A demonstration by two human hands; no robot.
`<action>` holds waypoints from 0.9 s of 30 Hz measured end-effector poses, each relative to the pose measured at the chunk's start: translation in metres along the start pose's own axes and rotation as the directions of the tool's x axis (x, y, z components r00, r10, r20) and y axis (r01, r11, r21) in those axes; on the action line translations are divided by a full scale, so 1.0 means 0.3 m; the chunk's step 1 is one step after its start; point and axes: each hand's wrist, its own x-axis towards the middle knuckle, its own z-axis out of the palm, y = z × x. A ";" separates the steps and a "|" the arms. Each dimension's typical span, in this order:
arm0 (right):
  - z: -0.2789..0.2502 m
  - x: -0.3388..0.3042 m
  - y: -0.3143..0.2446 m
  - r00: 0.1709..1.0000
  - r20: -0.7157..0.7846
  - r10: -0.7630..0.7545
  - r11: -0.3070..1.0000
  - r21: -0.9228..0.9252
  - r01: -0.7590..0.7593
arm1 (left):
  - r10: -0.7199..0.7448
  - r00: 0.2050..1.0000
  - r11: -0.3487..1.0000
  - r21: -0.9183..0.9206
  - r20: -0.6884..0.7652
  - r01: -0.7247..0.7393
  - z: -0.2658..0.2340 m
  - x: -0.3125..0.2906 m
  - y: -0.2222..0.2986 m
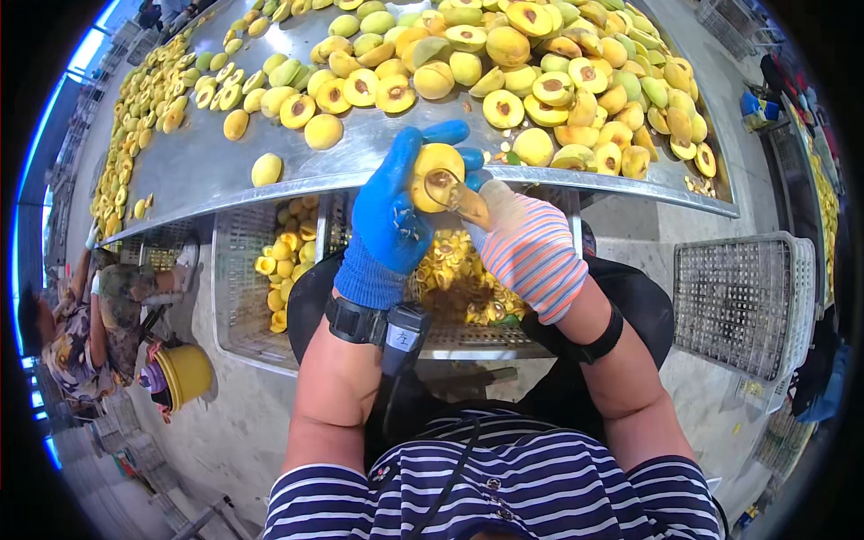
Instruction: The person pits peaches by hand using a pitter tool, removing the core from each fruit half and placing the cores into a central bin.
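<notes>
My left hand [385, 216], in a blue coated glove, is closed around a yellow peach half [425, 173] just in front of the table's near edge. The cut face shows its brown pit hollow. My right hand [533, 245], in a striped knit glove, grips a pitting tool with a tan handle [473, 209]. Its thin curved metal end touches the cut face at the pit hollow. Below my hands, a crate [477, 338] holds yellow peach pieces and brown scraps. Many peach halves [396, 93] lie on the metal table [342, 162] beyond, some cut side up.
Left of my knees, another crate [243, 310] holds peach halves. A grey slatted crate [733, 306] stands on the floor at right. At left, a person [76, 346] sits near a yellow bucket [186, 373]. Small scraps [700, 186] lie at the table's right corner.
</notes>
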 end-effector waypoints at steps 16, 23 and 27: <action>-0.019 -0.014 0.021 0.979 0.187 0.078 0.997 -0.027 -0.074 | -0.176 0.970 0.577 0.781 -0.168 0.240 0.061 0.015 0.075; 0.111 -0.014 0.077 0.978 0.181 0.099 0.834 0.521 -0.181 | 0.172 0.985 0.410 0.911 -0.023 -0.051 0.055 0.056 0.019; 0.064 0.003 0.043 0.961 0.249 0.118 0.857 0.464 -0.225 | -0.021 0.998 0.421 0.905 -0.055 0.059 0.036 0.071 0.042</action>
